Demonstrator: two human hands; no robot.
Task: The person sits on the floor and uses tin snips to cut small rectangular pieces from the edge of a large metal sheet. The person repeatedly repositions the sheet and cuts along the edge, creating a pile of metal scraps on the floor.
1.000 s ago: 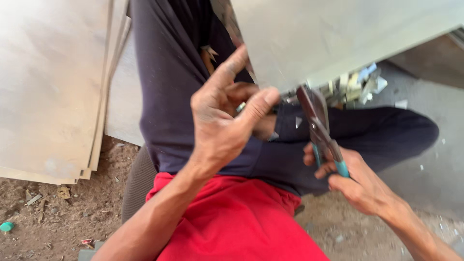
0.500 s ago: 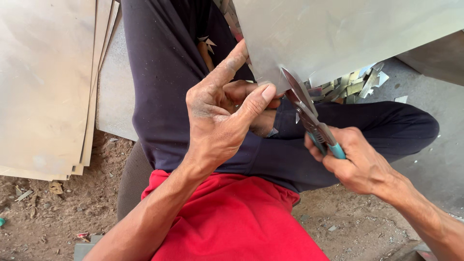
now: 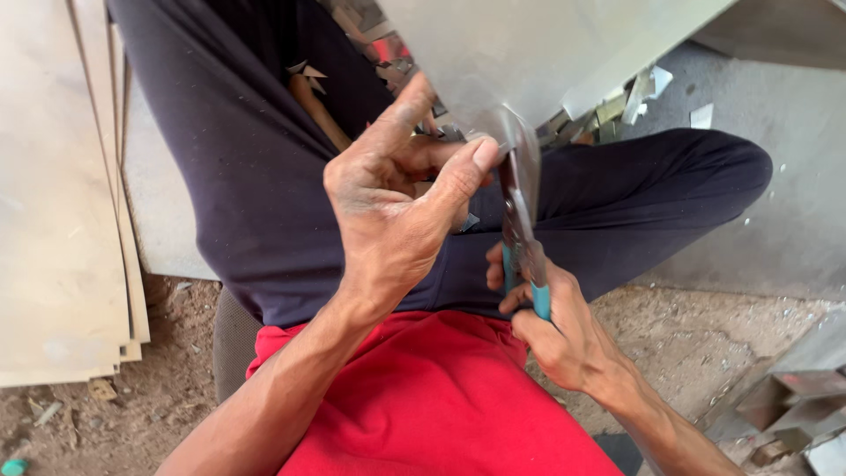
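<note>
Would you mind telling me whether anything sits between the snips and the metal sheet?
Nothing visible does: the snips in the right hand already meet the sheet's lower edge, which the left hand grips beside them.

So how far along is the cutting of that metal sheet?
Done: offcut scraps already lie on the floor behind the knee. In hand: the left hand pinches the metal sheet at its edge while the right hand grips teal-handled snips biting into that edge. Left: most of the sheet looks uncut; how much more must go, I cannot tell.
</note>
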